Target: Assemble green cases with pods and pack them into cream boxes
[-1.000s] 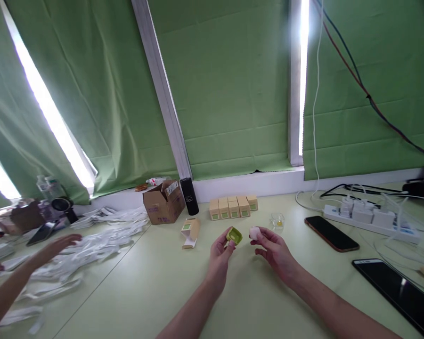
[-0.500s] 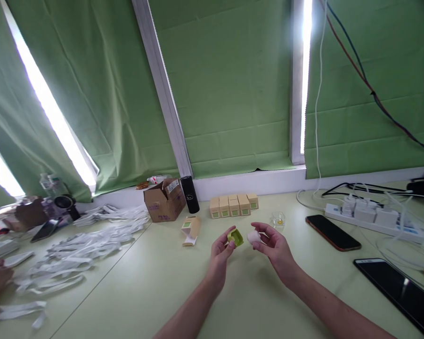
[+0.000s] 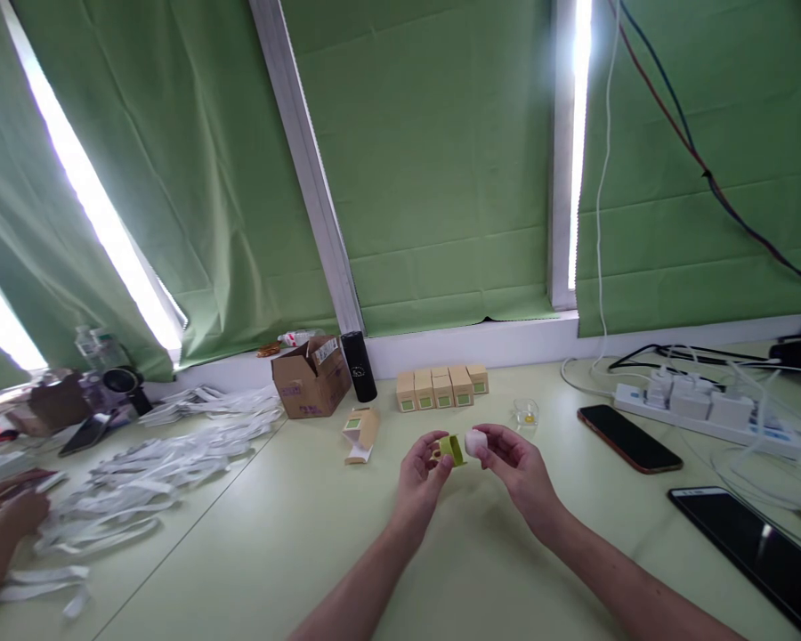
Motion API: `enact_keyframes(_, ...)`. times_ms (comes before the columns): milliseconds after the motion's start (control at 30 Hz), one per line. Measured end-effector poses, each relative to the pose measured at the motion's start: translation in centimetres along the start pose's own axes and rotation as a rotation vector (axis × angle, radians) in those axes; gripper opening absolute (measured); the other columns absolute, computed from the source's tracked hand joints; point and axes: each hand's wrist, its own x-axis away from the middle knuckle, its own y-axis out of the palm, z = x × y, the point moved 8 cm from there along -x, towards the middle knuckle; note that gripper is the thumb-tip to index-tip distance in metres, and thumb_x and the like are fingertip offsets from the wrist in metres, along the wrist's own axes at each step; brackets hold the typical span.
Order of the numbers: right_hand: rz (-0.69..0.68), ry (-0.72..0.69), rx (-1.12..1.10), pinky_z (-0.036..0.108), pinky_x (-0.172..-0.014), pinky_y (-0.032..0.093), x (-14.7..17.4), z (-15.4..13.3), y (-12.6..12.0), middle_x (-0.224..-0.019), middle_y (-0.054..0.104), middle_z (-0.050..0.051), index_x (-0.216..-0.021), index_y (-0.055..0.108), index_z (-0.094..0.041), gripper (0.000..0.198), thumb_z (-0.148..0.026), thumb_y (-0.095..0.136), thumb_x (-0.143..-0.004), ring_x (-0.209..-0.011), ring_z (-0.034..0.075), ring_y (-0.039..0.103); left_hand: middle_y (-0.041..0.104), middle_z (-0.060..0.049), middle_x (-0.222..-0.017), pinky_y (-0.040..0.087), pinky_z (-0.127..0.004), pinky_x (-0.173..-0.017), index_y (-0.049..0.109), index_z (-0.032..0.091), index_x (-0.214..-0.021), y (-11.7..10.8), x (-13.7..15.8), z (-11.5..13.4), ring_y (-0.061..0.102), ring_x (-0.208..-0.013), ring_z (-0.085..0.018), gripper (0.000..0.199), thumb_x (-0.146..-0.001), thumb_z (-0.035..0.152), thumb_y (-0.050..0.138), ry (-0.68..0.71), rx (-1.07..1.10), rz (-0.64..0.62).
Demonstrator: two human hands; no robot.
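My left hand point(image 3: 425, 472) grips a small hollow green cover point(image 3: 451, 450) between thumb and fingers, its open side turned to the right. A small loop sticks out on the cover's left side. In my right hand point(image 3: 513, 461), thumb and fingertips pinch a small white rounded block point(image 3: 476, 442); its exact kind cannot be made out. The block is held just to the right of the cover's opening, a narrow gap between them. Behind my right hand lies a clear plastic piece point(image 3: 526, 414) with something yellow in it. An opened small carton point(image 3: 360, 434) lies to the left.
Several small tan boxes point(image 3: 435, 389) stand at the back, beside a black cylinder point(image 3: 359, 367) and a cardboard box point(image 3: 311, 377). White straps point(image 3: 166, 472) cover the left side, near another person's hands point(image 3: 13, 512). Phones point(image 3: 631, 438) and a power strip point(image 3: 707, 418) lie right.
My left hand has turned the green cover so that its opening faces the white block. My right hand has brought the block slightly left and up. The other person's hands moved right.
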Motion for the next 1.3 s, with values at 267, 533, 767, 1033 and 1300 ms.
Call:
enact_keyframes(267, -0.007, -0.002, 0.106, 0.036, -0.070, 0.057, -0.1, 0.5, 0.0, -0.091, 0.079, 0.012, -0.105, 0.080, -0.015, 0.060, -0.061, 0.087, -0.067, -0.070, 0.019, 0.064, 0.075, -0.013, -0.108, 0.054, -0.034, -0.085, 0.067, 0.016, -0.117, -0.2, -0.4, -0.4, 0.069, -0.097, -0.025, 0.063, -0.079, 0.065, 0.077, 0.064, -0.161, 0.002)
enact_keyframes(533, -0.071, -0.003, 0.170, 0.033, -0.065, 0.055, 0.1, 0.8, 0.3, -0.090, 0.080, 0.011, -0.109, 0.081, -0.014, 0.057, -0.060, 0.082, -0.075, -0.070, 0.019, 0.063, 0.075, -0.013, -0.108, 0.055, -0.034, -0.084, 0.069, 0.017, -0.117, -0.4, -0.5, -0.6, 0.069, -0.095, -0.024, 0.063, -0.077, 0.065, 0.078, 0.090, -0.226, 0.022)
enact_keyframes(767, -0.098, 0.017, 0.173, 0.034, -0.064, 0.055, 0.1, 1.4, 0.4, -0.092, 0.080, 0.012, -0.110, 0.081, -0.014, 0.058, -0.060, 0.081, -0.076, -0.077, 0.023, 0.068, 0.074, -0.013, -0.112, 0.055, -0.035, -0.084, 0.071, 0.017, -0.114, -0.5, -0.4, -0.5, 0.069, -0.097, -0.025, 0.062, -0.075, 0.064, 0.079, 0.110, -0.288, 0.046)
enact_keyframes(1033, -0.099, 0.019, 0.173, 0.034, -0.065, 0.057, 0.2, 1.2, 0.5, -0.092, 0.080, 0.012, -0.110, 0.080, -0.013, 0.058, -0.059, 0.082, -0.075, -0.073, 0.022, 0.068, 0.075, -0.012, -0.107, 0.052, -0.034, -0.079, 0.074, 0.018, -0.109, -0.4, -0.3, 0.1, 0.069, -0.092, -0.024, 0.051, -0.076, 0.057, 0.081, 0.134, -0.345, 0.064)
enact_keyframes(1300, -0.109, 0.017, 0.168, 0.034, -0.064, 0.058, 0.4, 1.1, 0.7, -0.094, 0.080, 0.013, -0.115, 0.078, -0.012, 0.061, -0.060, 0.080, -0.077, -0.069, 0.020, 0.066, 0.074, -0.010, -0.099, 0.051, -0.033, -0.076, 0.076, 0.018, -0.103, -0.4, 0.0, 0.5, 0.067, -0.090, -0.023, 0.051, -0.075, 0.060, 0.080, 0.170, -0.400, 0.080)
